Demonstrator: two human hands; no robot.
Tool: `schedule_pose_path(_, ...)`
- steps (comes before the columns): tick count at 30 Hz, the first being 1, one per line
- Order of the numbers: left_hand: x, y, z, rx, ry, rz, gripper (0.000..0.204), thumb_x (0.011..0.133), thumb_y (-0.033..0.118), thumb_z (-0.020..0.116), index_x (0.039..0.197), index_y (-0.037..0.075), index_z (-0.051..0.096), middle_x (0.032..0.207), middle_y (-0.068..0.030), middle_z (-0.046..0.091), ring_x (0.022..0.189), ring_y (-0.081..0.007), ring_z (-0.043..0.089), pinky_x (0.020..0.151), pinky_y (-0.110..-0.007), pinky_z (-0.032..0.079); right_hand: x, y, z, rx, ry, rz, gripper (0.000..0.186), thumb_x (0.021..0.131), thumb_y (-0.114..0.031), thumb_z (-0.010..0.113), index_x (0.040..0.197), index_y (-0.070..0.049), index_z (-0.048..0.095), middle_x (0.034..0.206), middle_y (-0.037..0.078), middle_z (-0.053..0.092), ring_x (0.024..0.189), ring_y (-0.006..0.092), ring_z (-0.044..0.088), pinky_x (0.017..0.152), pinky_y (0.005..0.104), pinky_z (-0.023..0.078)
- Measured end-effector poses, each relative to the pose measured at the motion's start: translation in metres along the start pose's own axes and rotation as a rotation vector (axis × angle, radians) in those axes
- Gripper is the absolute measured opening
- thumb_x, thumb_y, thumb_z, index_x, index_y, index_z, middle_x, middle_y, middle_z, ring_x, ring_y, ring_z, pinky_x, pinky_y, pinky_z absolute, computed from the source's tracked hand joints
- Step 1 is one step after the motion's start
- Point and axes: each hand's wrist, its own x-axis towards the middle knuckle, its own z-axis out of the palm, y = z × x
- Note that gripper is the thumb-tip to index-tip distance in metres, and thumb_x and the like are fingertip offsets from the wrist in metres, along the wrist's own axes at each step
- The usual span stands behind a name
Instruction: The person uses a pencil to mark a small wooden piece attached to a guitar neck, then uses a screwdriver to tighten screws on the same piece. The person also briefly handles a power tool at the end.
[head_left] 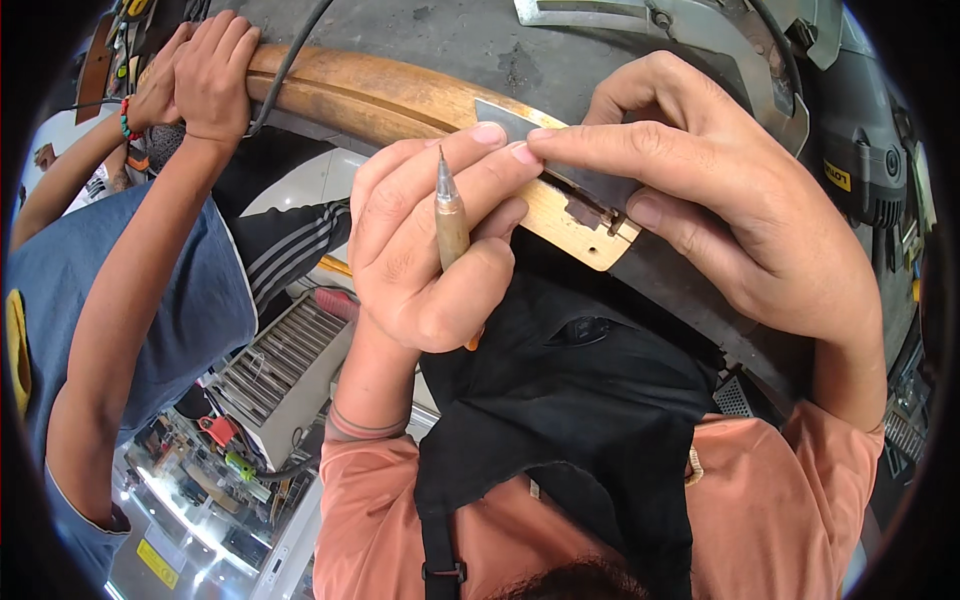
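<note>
A long brown wooden piece [390, 95] crosses the dark bench, its paler near end cut with a dark recess and a small hole. My left hand [415, 260] is closed around a pointed pen-like tool [452, 225], its metal tip upward, while its fingertips press on a thin grey plate [502, 117] lying on the wood. My right hand [740, 190] grips that plate, index fingertip on its upper face beside my left fingers and thumb by the recess. Much of the plate is hidden under both hands.
At the far left another person's hands [212, 85] hold the wooden piece's other end, near a black cable [290, 80]. The bench [440, 35] carries a curved metal part [590, 15] behind. A black-and-grey machine [860, 150] stands right. Below left is a slatted grey unit [285, 350].
</note>
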Motion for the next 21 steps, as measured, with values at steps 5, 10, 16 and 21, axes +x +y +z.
schedule_pose_path(5, 0.022, -0.01, -0.006, -0.104, -0.052, -0.065, 0.028, 0.076, 0.009, 0.087, 0.078, 0.007, 0.059, 0.108, -0.0146, 0.084, 0.105, -0.0343, 0.079, 0.085, -0.045, 0.062, 0.001, 0.006, 0.014, 0.133, 0.12, -0.062, 0.057, 0.091, 0.006, 0.074, 0.147, -0.007, 0.074, 0.126, 0.014, 0.063, 0.117, 0.0281, 0.065, 0.101, 0.0399, 0.053)
schedule_pose_path(10, 0.04, -0.017, -0.019, -0.105, -0.176, 0.018, 0.039, 0.076, -0.003, 0.09, 0.074, 0.006, 0.052, 0.095, -0.0133, 0.083, 0.096, -0.0346, 0.081, 0.083, -0.041, 0.062, -0.004, 0.005, -0.002, 0.09, 0.039, -0.025, 0.057, 0.092, 0.004, 0.075, 0.148, -0.009, 0.074, 0.127, 0.014, 0.063, 0.118, 0.0286, 0.065, 0.101, 0.0396, 0.053)
schedule_pose_path(16, 0.066, -0.016, -0.035, -0.079, -0.354, 0.053, 0.029, 0.069, 0.002, 0.086, 0.072, 0.003, 0.058, 0.095, -0.0106, 0.081, 0.094, -0.0319, 0.078, 0.082, -0.039, 0.061, -0.001, 0.005, -0.003, 0.07, 0.031, -0.05, 0.057, 0.094, 0.007, 0.07, 0.149, -0.008, 0.074, 0.128, 0.014, 0.063, 0.117, 0.028, 0.064, 0.1, 0.0385, 0.052)
schedule_pose_path(21, 0.071, -0.018, -0.034, -0.1, -0.409, 0.054, 0.027, 0.068, 0.003, 0.087, 0.075, 0.003, 0.061, 0.095, -0.0092, 0.079, 0.088, -0.0298, 0.075, 0.076, -0.037, 0.058, 0.002, -0.004, -0.005, 0.024, 0.005, -0.013, 0.056, 0.096, 0.011, 0.067, 0.148, -0.008, 0.074, 0.128, 0.014, 0.063, 0.116, 0.0276, 0.064, 0.097, 0.0372, 0.052)
